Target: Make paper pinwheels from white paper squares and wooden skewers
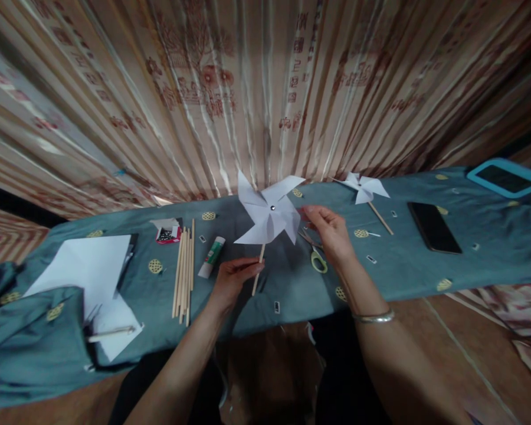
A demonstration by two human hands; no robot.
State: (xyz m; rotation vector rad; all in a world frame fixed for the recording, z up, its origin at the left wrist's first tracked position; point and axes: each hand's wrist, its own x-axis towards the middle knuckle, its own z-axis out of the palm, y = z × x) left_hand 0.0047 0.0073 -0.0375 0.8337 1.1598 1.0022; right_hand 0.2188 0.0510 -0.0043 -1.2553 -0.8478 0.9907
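Observation:
A white paper pinwheel [265,213] with a shiny pin at its centre stands upright over the middle of the table. My left hand [232,280] pinches its thin wooden stick [262,252] below the blades. Just right of the blades is my right hand [330,230], its thumb and forefinger slightly apart at a blade's edge; whether they touch the paper I cannot tell. Scissors with yellow-green handles [318,261] lie beneath my right hand, partly covered. A glue stick [212,257] lies beside my left hand.
Several wooden sticks [184,274] and a small red box of pins [168,232] lie left. White paper sheets [84,265] are farther left. At right are another pinwheel [365,186], a black phone [434,227] and a blue-framed tablet [507,178]. A curtain [256,88] hangs behind the cloth-covered table [292,289].

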